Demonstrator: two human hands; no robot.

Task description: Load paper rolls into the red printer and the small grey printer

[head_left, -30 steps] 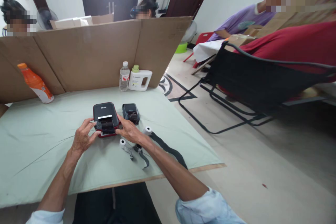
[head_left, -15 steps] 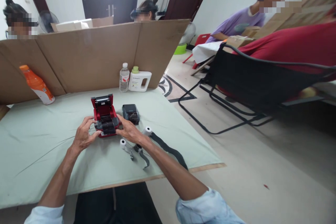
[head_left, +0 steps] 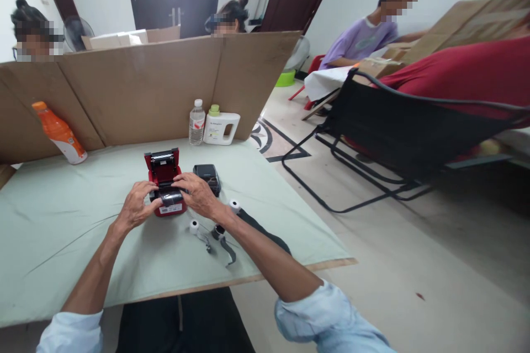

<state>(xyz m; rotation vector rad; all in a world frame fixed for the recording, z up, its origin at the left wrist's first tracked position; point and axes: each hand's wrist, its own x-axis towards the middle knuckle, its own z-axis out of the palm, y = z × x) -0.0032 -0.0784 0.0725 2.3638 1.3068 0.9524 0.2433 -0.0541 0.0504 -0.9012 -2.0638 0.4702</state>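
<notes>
Red-and-black printer is on the counter, 12 o'clock from the lap, lid up. Left hand is half-curled, gripping its side at 8; right hand is at 3, fingers bent, can't tell if they've got the black strip. White sticker at 6, print's too small to read.

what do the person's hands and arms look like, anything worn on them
The left hand and right hand are bare, without gloves, and no watch or bracelet shows. The left sleeve and right sleeve are pale blue and creased, leaving the forearms uncovered.
</notes>
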